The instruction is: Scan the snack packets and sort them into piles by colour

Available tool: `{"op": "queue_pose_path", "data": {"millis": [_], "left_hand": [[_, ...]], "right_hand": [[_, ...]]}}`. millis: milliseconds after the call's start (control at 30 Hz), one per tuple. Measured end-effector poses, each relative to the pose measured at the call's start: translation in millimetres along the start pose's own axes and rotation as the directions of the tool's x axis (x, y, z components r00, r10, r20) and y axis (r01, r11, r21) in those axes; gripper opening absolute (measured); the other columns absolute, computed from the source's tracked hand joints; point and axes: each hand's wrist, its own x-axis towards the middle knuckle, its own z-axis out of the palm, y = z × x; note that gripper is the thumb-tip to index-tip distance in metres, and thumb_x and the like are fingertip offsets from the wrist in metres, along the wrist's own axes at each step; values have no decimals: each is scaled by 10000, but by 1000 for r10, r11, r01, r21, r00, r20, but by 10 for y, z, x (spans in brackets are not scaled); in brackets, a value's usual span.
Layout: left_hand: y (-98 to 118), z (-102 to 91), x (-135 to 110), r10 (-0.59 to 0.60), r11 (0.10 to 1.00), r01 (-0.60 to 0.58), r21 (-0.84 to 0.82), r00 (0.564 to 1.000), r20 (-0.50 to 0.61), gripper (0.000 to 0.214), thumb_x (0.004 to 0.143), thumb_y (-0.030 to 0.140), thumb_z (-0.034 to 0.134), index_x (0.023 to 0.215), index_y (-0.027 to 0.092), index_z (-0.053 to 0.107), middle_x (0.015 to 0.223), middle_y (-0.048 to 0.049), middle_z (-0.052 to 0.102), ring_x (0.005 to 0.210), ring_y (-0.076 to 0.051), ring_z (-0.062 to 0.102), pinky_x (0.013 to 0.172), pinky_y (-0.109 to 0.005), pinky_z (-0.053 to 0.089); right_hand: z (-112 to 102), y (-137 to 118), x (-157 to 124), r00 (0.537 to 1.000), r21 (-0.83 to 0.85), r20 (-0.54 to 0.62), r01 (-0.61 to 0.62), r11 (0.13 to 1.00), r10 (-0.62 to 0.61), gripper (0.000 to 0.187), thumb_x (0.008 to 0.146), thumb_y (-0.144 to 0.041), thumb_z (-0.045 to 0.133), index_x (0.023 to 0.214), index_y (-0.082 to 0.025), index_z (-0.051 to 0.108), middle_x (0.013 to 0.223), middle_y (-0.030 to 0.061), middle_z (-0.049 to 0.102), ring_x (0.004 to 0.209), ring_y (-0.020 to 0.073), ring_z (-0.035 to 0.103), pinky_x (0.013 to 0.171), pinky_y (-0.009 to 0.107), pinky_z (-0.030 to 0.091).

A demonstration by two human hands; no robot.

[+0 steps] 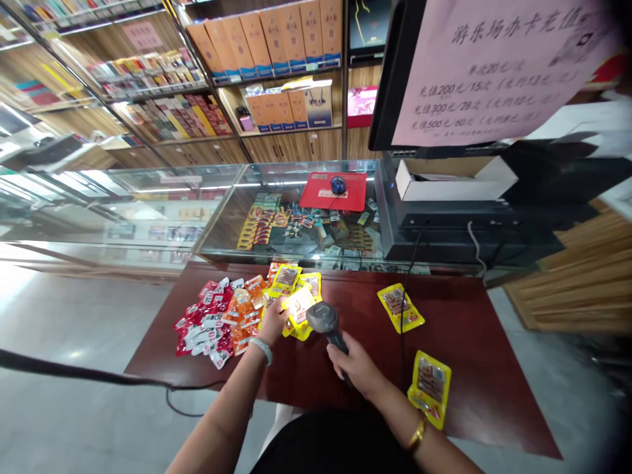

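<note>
With twelve o'clock toward the counter and the clock centred on the scanner (323,318), we join the right hand (358,365) at five, fingers wrapped firmly round the handle. And there's the left hand (273,322) at nine, finger and thumb gripping the lit packet (299,306) by its edge! That packet sits at ten, glowing under the beam, right at the scanner's nose; whether they touch, I can't tell.

Look at the line of that scanner: long axis running eleven to five, head up over the table (464,329), nose swung toward ten. The lit packet's own axis is lost in the glare.

So, the tally! Two yellow packets lie well apart from the heap: the upper one (401,308) at three, its axis eleven to five, a cable across it; the lower one (430,388) at four, nearly upright, leaning to one. Those look like the finished ones, my judgement only. Plenty appears left: more yellow (285,279) at ten, orange packets (243,315) at nine, red packets (212,316) just beyond. Farther out, the mouse (338,185) and red mat (316,191) hold twelve, the monitor (474,112) one.
</note>
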Motion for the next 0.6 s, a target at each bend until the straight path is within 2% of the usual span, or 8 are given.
{"op": "queue_pose_path", "data": {"millis": [100, 167, 267, 367, 400, 467, 533, 600], "left_hand": [[28, -81, 24, -20, 997, 21, -73, 1000, 16, 279, 699, 326, 641, 926, 164, 625, 787, -32, 671, 760, -184, 631, 715, -296, 516], [45, -202, 63, -90, 995, 88, -57, 995, -34, 358, 696, 376, 671, 978, 167, 603, 798, -39, 671, 781, -203, 644, 745, -328, 524], [95, -393, 136, -185, 947, 246, 205, 943, -277, 469, 729, 416, 665, 1107, 161, 560, 926, -94, 673, 894, -259, 652, 828, -402, 510], [217, -350, 199, -84, 808, 294, 510, 915, -393, 576, 789, 461, 614, 1254, 141, 504, 1204, -180, 603, 1201, -342, 523, 1025, -496, 386], [278, -247, 208, -29, 779, 258, 572, 926, -377, 587, 813, 465, 589, 1289, 138, 484, 1262, -190, 571, 1260, -349, 472, 1063, -506, 342], [421, 97, 206, 87, 758, 105, 644, 962, -259, 554, 851, 445, 548, 1314, 149, 475, 1307, -178, 542, 1296, -335, 433, 1096, -489, 303], [574, 580, 193, 175, 755, -105, 647, 984, -45, 479, 856, 412, 555, 1269, 173, 521, 1278, -152, 563, 1254, -312, 466, 1087, -444, 320], [722, 1126, 192, 218, 750, -275, 601, 961, 168, 434, 852, 410, 576, 1218, 177, 566, 1220, -149, 591, 1198, -297, 502, 1058, -402, 349]], "right_hand": [[-31, 5, -31, 1000, -11, 2, -13, 1000, 13, 454, 785, -608, 640, 920, -201, 490, 553, -106, 428, 384, 62, 359, 377, 192, 271], [-84, 5, -92, 1000, -18, -17, -23, 1000, 23, 448, 782, -605, 643, 921, -204, 495, 560, -103, 435, 389, 61, 355, 379, 192, 273], [-217, 38, -222, 996, -36, -75, -42, 998, 40, 445, 770, -610, 650, 887, -207, 502, 556, -104, 423, 390, 59, 342, 378, 194, 266], [-402, 120, -391, 985, -48, -159, -77, 996, 68, 461, 752, -623, 659, 871, -207, 501, 552, -105, 422, 387, 58, 345, 385, 199, 274], [-469, 160, -453, 978, -50, -191, -91, 995, 80, 467, 755, -626, 655, 893, -205, 506, 542, -106, 424, 385, 60, 347, 386, 200, 276], [-599, 262, -581, 964, -53, -248, -114, 992, 97, 490, 775, -626, 635, 981, -197, 518, 508, -112, 422, 376, 68, 347, 388, 200, 274], [-714, 390, -701, 950, -47, -294, -121, 992, 102, 540, 791, -633, 616, 1074, -184, 515, 476, -120, 411, 365, 73, 341, 383, 200, 265], [-805, 527, -805, 935, -29, -341, -117, 993, 101, 590, 782, -648, 618, 1116, -174, 510, 463, -120, 417, 356, 74, 342, 378, 201, 259]]}}
